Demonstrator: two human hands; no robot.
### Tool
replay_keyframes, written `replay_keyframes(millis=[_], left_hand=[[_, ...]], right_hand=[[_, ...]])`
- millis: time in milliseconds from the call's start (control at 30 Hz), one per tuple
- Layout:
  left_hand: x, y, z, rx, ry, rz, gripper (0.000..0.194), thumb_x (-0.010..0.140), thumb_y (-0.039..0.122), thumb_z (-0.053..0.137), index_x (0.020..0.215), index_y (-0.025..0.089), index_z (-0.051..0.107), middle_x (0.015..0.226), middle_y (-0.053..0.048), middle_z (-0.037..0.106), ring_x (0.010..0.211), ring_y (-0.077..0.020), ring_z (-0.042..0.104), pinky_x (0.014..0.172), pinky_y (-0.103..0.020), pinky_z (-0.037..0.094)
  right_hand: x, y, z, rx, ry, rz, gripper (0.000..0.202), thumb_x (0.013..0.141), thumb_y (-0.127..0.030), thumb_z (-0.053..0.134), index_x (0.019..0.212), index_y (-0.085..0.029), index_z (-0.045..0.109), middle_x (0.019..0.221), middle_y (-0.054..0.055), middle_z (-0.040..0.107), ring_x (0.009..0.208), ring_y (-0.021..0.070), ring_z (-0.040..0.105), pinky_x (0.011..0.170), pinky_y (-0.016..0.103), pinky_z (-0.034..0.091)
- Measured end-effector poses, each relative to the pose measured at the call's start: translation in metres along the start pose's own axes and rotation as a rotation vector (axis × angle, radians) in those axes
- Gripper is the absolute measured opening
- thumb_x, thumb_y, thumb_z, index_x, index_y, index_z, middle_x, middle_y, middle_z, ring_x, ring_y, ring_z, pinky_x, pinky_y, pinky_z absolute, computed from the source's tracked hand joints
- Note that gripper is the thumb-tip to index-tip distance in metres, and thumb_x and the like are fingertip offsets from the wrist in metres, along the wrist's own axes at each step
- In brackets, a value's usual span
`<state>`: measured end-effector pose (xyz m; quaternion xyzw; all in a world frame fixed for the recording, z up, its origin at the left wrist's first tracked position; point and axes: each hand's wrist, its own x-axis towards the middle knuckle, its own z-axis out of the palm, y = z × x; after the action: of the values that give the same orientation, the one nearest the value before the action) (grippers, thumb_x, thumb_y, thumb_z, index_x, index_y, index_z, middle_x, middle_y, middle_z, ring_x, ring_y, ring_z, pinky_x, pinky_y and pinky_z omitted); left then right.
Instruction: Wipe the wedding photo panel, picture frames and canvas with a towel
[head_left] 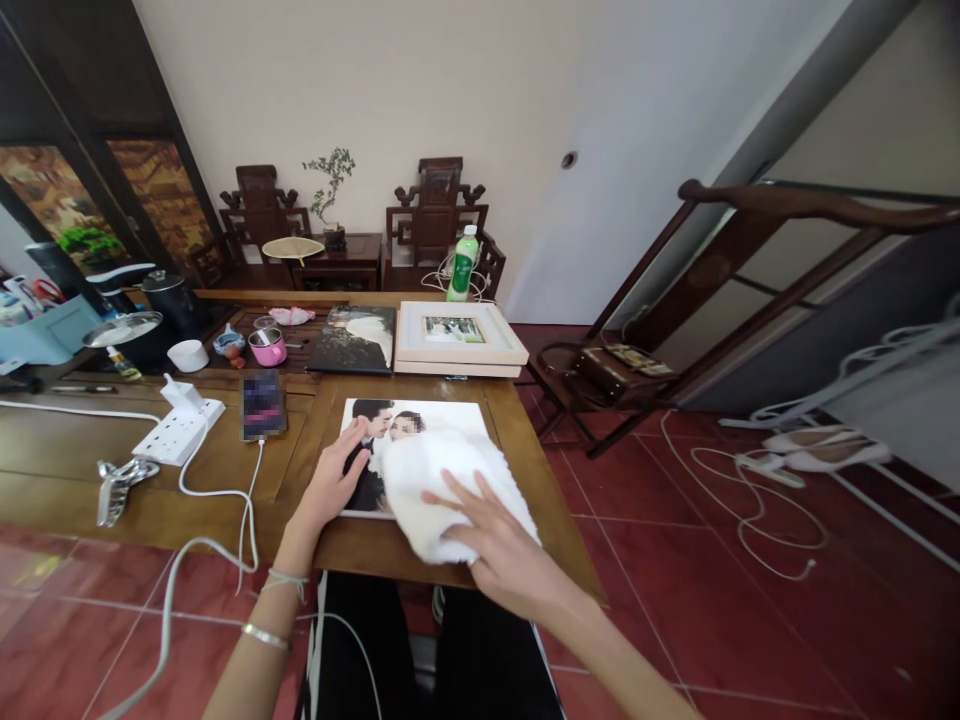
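Observation:
A photo panel (pixel 365 492) with a printed picture of a couple lies flat near the table's front edge. My left hand (pixel 336 474) rests on its left side, fingers stretched out, holding nothing. A thick white towel (pixel 431 470) covers the right part of the panel and hangs past its front edge. On top of the towel is my right hand (pixel 480 525), some fingers extended over it and others curled into the fabric. The panel's right half is mostly hidden under the towel.
Behind the panel sit a dark photo panel (pixel 352 340), a framed picture (pixel 461 340) and a green bottle (pixel 463 265). To the left are a phone (pixel 262 405), a power strip (pixel 180 430), a hair clip (pixel 116 490) and a pink cup (pixel 268 347). A wooden chair (pixel 592 385) stands right.

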<state>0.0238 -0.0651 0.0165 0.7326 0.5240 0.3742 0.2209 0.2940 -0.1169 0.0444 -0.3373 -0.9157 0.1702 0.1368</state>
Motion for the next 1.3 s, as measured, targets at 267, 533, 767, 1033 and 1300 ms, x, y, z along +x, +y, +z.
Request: replay_keyframes(millis=[267,533,767,1033,1300], left_hand=[[0.002,-0.001,-0.001,0.047,-0.016,0.033,0.043,0.093,0.028,0.045,0.133,0.015,0.054,0.145,-0.011,0.046,0.138,-0.0218,0.038,0.116,-0.043,0.028],[0.003,-0.004,0.002,0.062,0.043,0.039,0.034,0.089,0.023,0.050,0.121,0.016,0.063,0.129,-0.012,0.061,0.123,-0.0252,0.055,0.106,-0.043,0.042],[0.006,-0.005,0.003,0.080,0.046,0.062,0.035,0.089,0.022,0.050,0.121,0.016,0.063,0.137,-0.012,0.055,0.131,-0.0240,0.048,0.111,-0.044,0.037],[0.008,-0.013,0.009,0.115,0.071,0.113,0.035,0.089,0.023,0.049,0.119,0.016,0.065,0.136,-0.013,0.056,0.131,-0.0245,0.047,0.110,-0.045,0.039],[0.009,-0.018,0.013,0.113,0.103,0.162,0.031,0.088,0.020,0.047,0.112,0.016,0.067,0.133,-0.014,0.059,0.131,-0.0262,0.047,0.109,-0.046,0.041]], right_hand=[[0.078,0.042,-0.012,0.077,0.140,0.270,0.064,0.068,-0.001,0.037,0.125,-0.018,0.060,0.136,0.009,0.055,0.141,0.0314,0.023,0.111,0.063,0.011],[0.176,0.010,0.001,0.172,0.057,0.114,0.067,0.070,-0.003,0.038,0.129,-0.028,0.058,0.137,0.002,0.055,0.139,0.0320,0.029,0.109,0.064,0.011],[0.128,0.054,-0.006,0.149,0.080,0.121,0.064,0.067,-0.002,0.039,0.124,-0.023,0.061,0.134,0.006,0.058,0.141,0.0288,0.026,0.111,0.061,0.010],[0.060,0.103,-0.018,-0.105,0.066,0.296,0.061,0.069,-0.001,0.038,0.126,-0.012,0.056,0.144,0.016,0.045,0.143,0.0271,0.016,0.112,0.058,0.017],[0.038,0.050,-0.045,-0.134,-0.231,0.249,0.065,0.063,0.003,0.039,0.121,-0.015,0.062,0.147,0.015,0.041,0.143,0.0297,0.016,0.110,0.061,0.024]])
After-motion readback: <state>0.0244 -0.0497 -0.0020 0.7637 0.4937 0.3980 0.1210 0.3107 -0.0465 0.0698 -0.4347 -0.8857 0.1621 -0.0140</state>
